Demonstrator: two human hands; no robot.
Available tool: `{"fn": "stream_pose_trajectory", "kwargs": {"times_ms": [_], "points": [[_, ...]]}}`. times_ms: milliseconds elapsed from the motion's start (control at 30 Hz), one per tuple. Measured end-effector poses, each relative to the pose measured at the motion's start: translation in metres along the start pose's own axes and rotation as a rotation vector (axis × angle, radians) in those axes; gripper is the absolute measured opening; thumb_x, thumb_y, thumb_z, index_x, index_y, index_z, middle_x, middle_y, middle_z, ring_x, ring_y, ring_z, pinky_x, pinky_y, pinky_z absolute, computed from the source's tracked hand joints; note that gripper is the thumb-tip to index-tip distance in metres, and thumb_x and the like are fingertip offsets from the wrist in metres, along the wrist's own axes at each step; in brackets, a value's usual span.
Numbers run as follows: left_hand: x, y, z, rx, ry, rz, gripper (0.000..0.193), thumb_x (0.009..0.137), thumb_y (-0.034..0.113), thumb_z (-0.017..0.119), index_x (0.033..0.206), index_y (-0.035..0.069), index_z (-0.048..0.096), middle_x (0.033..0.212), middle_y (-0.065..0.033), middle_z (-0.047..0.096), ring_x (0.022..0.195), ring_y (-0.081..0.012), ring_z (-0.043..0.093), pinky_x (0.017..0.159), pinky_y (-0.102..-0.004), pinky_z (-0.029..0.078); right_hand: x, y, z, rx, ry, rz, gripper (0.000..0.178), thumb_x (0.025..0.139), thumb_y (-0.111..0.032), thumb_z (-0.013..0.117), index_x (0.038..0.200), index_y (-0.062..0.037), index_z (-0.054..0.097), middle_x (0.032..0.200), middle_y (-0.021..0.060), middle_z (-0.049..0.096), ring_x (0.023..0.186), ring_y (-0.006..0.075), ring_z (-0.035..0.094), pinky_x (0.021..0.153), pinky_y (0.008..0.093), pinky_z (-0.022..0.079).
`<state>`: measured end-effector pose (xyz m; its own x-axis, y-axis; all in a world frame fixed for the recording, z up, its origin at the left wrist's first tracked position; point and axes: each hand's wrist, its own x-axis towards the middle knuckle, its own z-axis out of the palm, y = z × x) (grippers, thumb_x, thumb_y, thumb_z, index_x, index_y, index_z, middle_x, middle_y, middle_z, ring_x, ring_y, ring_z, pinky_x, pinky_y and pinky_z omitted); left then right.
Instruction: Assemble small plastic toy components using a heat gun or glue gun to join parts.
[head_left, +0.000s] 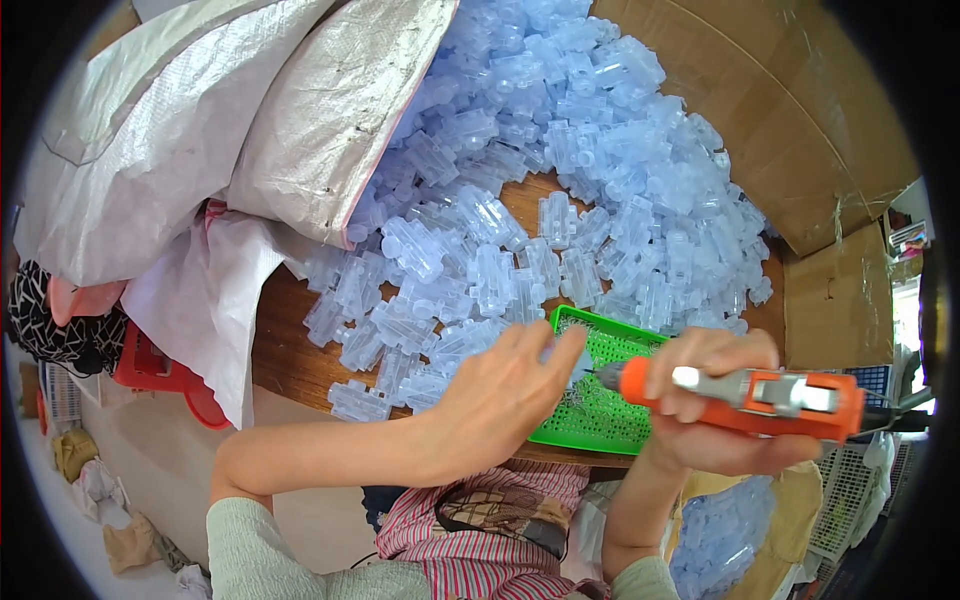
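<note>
My right hand (705, 445) is wrapped round an orange electric screwdriver (835, 405), which lies sideways with its dark tip toward the left. Facing it, my left hand (500, 395) pinches a small translucent bluish plastic piece (581, 372), mostly hidden by the fingers. The screwdriver's thin bit reaches to that piece; whether it touches cannot be made out. Beneath both hands sits a shallow green perforated basket (575, 440) with small metal screws scattered in it. A large heap of clear bluish plastic housings (640, 220) spreads over the wooden table beyond my hands.
A white woven sack (320, 130) drapes over the table's left side. Tall cardboard walls (835, 290) bound the right and back. Below the table edge at right, an open bag (800, 505) holds more plastic housings (725, 535). A red basket (150, 362) stands at left.
</note>
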<state>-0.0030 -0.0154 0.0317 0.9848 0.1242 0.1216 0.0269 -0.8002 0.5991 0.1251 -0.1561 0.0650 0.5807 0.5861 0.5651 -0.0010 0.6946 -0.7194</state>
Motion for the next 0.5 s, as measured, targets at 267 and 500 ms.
{"fn": "stream_pose_trajectory", "kwargs": {"times_ms": [267, 500], "points": [[0.021, -0.045, -0.068, 0.429, 0.033, -0.083, 0.041, 0.077, 0.017, 0.078, 0.112, 0.005, 0.061, 0.108, -0.0125, 0.064, 0.106, -0.0338, 0.057, 0.085, -0.0435, 0.050, -0.005, -0.018, -0.024, -0.419, 0.357, 0.157, 0.088, 0.085, -0.073, 0.056, 0.116, 0.0093, 0.053, 0.067, 0.0085, 0.058, 0.056, 0.0166, 0.056, 0.060, 0.0340, 0.051], [0.141, -0.066, -0.027, 0.191, -0.097, -0.232, 0.046, 0.093, 0.040, 0.063, 0.103, -0.005, 0.060, 0.094, -0.0245, 0.068, 0.092, -0.0443, 0.065, 0.078, -0.0518, 0.051, -0.011, -0.018, -0.026, -0.614, 0.395, 0.239, 0.055, 0.090, -0.036, 0.064, 0.114, 0.0126, 0.054, 0.084, 0.0132, 0.064, 0.067, 0.0167, 0.063, 0.067, 0.0353, 0.056]]}}
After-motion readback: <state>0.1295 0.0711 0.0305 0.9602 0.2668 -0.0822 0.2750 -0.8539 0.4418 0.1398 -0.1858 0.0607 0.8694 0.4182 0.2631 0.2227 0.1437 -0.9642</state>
